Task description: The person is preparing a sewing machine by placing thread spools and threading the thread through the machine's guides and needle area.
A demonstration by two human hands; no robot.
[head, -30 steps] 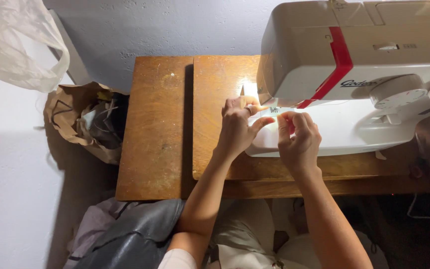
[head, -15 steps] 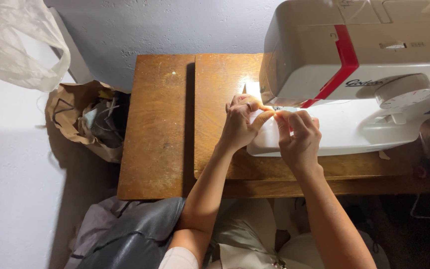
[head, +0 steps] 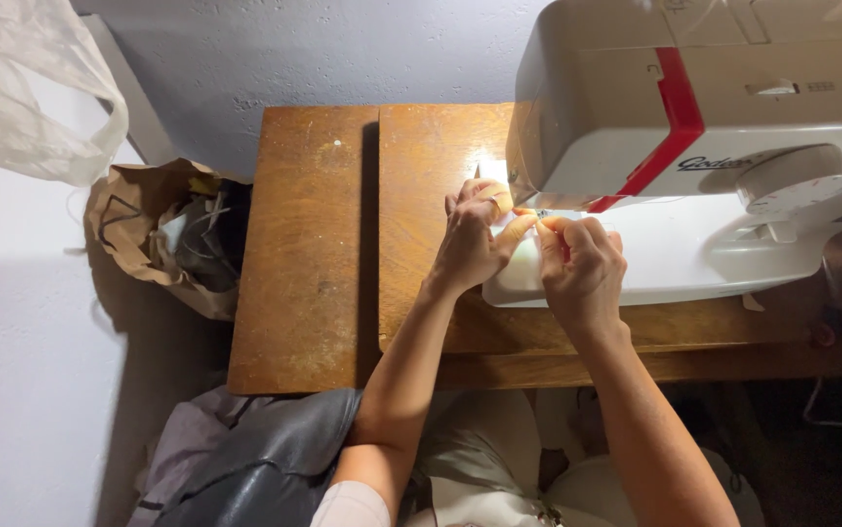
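A white sewing machine (head: 694, 117) with a red stripe stands on a brown wooden table (head: 323, 254). Its lamp lights the needle area. My left hand (head: 475, 239) and my right hand (head: 582, 268) meet under the machine's head, at the left end of the white bed (head: 694, 259). The fingertips of both hands are pinched together close to the needle. Whatever they pinch is too small to make out. The needle itself is hidden behind my fingers.
A brown paper bag (head: 162, 239) stuffed with dark things sits on the floor left of the table. A white plastic bag (head: 26, 88) hangs at the top left. Grey cloth (head: 245, 459) lies by my lap. A textured wall runs behind the table.
Both hands have stayed at the needle area, with only small finger shifts. The view has tilted slightly, so the machine sits higher in the picture.
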